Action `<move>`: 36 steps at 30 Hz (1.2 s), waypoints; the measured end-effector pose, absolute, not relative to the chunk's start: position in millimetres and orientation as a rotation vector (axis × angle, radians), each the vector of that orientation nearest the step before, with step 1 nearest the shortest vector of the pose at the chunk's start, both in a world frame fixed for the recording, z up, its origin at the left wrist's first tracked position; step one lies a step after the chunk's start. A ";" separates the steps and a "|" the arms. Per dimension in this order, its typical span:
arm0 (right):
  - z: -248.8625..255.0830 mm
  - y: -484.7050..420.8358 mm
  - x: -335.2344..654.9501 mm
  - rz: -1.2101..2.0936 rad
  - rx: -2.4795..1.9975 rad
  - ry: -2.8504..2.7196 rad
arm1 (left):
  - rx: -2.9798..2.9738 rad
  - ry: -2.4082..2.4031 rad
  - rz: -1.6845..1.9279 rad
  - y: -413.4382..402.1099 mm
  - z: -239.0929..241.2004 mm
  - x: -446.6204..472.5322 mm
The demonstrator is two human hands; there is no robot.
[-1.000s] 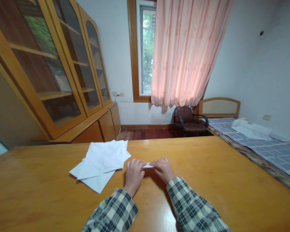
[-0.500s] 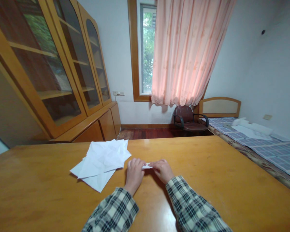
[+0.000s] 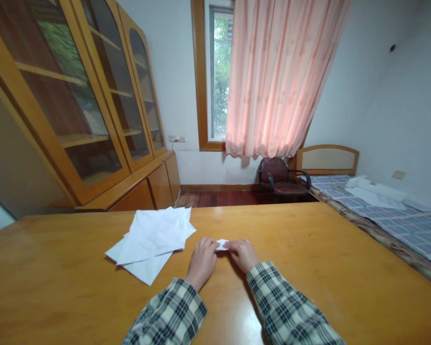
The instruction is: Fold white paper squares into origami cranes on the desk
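A small folded piece of white paper [image 3: 221,245] is held between my two hands, just above or on the wooden table [image 3: 301,258]. My left hand [image 3: 203,260] pinches its left end, fingers closed. On the right end, my right hand [image 3: 243,254] grips with thumb and fingers together. Parts of the paper are hidden under the fingertips, so its full shape does not show. Left of my left hand lies a loose stack of creased white paper sheets [image 3: 154,237], overlapping at different angles.
Beyond the table's left far side stands a wooden cabinet with glass doors [image 3: 111,96]. A brown armchair [image 3: 282,177] is under the pink curtain [image 3: 280,81]. To the right is a bed [image 3: 380,211] with a checked cover and white material on it.
More of the folded paper's white face shows between my fingertips than before. Both hands have shifted only slightly. The stack of sheets stays where it was.
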State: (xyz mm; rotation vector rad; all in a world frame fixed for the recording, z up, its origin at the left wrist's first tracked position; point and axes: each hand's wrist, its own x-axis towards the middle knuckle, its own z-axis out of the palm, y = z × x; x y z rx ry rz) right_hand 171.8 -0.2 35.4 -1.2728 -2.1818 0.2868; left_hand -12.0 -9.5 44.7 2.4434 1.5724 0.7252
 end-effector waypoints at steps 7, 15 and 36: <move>32.5 1.4 172.5 0.278 -1.281 -2.197 | 2.422 1.340 0.833 -7.9 36.5 -10.8; 35.2 -0.7 170.5 0.294 -1.285 -2.196 | 2.445 1.303 0.820 2.0 18.4 -12.4; 34.7 -1.5 171.8 0.297 -1.294 -2.191 | 2.460 1.395 0.678 -0.1 20.0 -13.6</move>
